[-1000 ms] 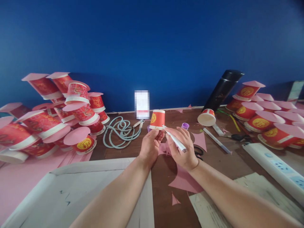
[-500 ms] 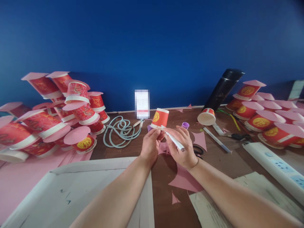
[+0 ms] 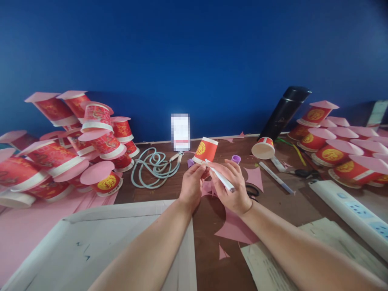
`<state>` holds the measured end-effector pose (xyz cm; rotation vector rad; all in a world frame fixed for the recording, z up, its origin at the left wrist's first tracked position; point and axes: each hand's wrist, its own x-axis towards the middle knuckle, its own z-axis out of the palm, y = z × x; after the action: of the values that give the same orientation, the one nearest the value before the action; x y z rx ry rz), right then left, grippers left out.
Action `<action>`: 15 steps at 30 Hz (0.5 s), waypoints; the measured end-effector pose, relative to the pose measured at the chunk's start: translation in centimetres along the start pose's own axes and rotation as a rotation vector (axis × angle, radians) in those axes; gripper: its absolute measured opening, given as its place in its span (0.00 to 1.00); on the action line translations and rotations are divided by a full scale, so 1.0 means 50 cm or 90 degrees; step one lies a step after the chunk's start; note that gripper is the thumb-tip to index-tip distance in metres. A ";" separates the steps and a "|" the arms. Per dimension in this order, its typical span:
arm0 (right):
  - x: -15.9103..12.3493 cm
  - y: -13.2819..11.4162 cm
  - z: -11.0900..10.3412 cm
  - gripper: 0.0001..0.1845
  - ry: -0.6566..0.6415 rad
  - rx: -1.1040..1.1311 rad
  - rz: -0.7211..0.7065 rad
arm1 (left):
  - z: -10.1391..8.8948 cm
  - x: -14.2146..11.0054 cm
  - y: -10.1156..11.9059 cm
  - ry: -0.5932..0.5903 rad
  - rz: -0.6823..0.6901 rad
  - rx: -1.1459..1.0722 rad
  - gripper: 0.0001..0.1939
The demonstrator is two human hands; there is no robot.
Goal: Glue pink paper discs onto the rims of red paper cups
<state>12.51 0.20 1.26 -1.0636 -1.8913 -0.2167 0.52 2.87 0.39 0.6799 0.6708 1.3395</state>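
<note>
Now, in the head view, holds a cup [image 3: 206, 150] tilted above the table [image 3: 216, 270], toward the middle of its far edge, pinching the lower rim in the left hand [image 3: 193, 184] with fingers closed. Grips a pen [image 3: 222, 180] in the closed fingers of the right hand [image 3: 235, 190], aiming its tip at that rim; cannot tell if touching. Has scissors [image 3: 257, 188] beside the right hand, a cord [image 3: 156, 174] left of the cup and a flask [image 3: 283, 115] tilted at the far edge.

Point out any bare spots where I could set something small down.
Bare brown tabletop shows between the loose marker, power strip and printed sheet; another patch lies between the white panel and pink scrap. Cup stacks crowd both sides.
</note>
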 end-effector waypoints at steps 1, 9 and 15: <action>0.000 0.000 0.000 0.17 -0.001 -0.002 -0.001 | 0.000 -0.001 0.000 -0.001 -0.002 0.002 0.07; -0.001 0.001 0.001 0.17 -0.009 -0.001 0.008 | -0.001 0.000 -0.001 -0.014 0.002 0.001 0.04; -0.002 0.001 0.002 0.17 -0.009 0.000 0.009 | 0.000 -0.002 0.001 -0.010 0.004 -0.002 0.05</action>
<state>12.52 0.22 1.12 -1.0814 -1.8963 -0.2014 0.50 2.77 0.44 0.6896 0.6542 1.3390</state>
